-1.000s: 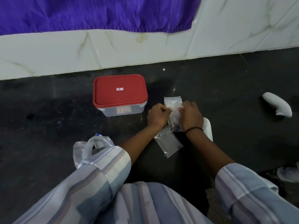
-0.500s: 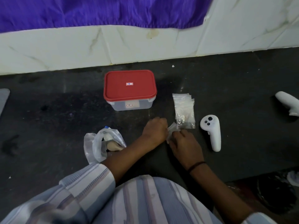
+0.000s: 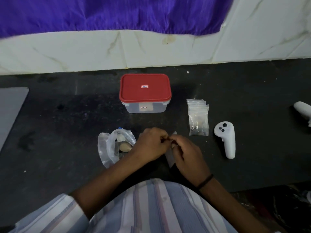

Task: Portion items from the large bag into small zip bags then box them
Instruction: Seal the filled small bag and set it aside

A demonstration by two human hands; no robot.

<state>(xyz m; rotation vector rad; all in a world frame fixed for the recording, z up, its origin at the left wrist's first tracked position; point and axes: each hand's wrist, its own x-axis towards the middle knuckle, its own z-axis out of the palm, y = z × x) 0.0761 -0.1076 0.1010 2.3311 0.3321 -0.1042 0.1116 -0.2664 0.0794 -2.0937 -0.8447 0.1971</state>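
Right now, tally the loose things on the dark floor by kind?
Red-lidded clear plastic box: 1
Large clear plastic bag: 1
Stack of small clear zip bags: 1
Small zip bag held by both hands: 1
White handheld controllers: 2
Total: 6

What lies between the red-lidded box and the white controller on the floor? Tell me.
The stack of small zip bags lies between the red-lidded box and the white controller, flat on the dark floor, apart from both, in the head view.
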